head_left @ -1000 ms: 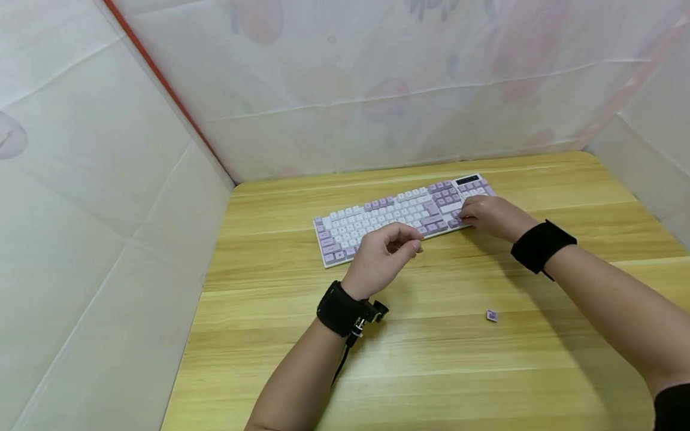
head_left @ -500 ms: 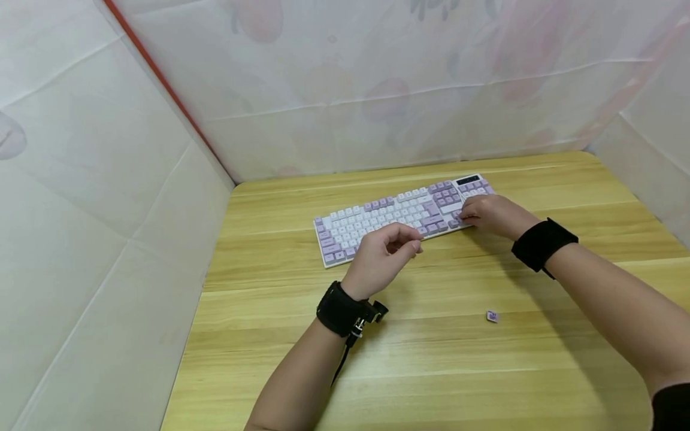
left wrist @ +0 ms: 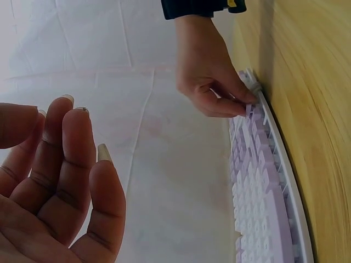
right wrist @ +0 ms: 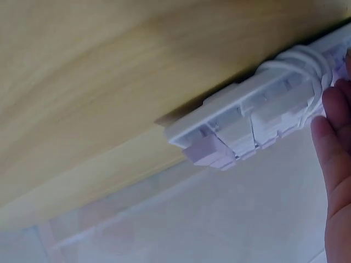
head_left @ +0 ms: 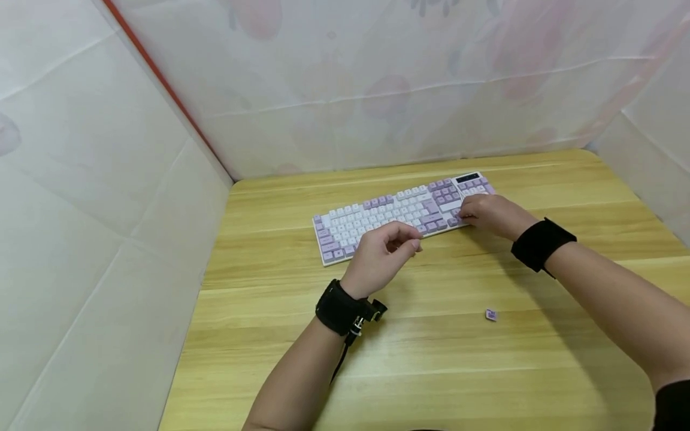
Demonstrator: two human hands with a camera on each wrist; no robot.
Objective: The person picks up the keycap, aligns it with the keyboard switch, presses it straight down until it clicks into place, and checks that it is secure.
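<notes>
A white and lilac keyboard (head_left: 372,224) lies slantwise on the wooden table. At the front edge of its right part, my right hand (head_left: 493,214) pinches a lilac keycap (left wrist: 250,110) between thumb and index finger, as the left wrist view shows. My left hand (head_left: 380,257) hovers before the middle of the keyboard, fingers loosely bent, holding nothing. Loops of white cable (right wrist: 301,60) cross the keyboard beside the right fingers in the right wrist view. One loose lilac keycap (head_left: 491,315) lies on the table in front of the right hand.
The wooden table (head_left: 259,359) reaches back to a pale patterned curtain (head_left: 323,90). More white sheeting (head_left: 97,239) stands along the left side, with a red strip (head_left: 162,84) at the corner. Black bands (head_left: 541,244) with cameras wrap both wrists.
Both hands stay almost in place; the right fingers keep at the same spot on the keyboard. The whole head view has shifted very slightly.
</notes>
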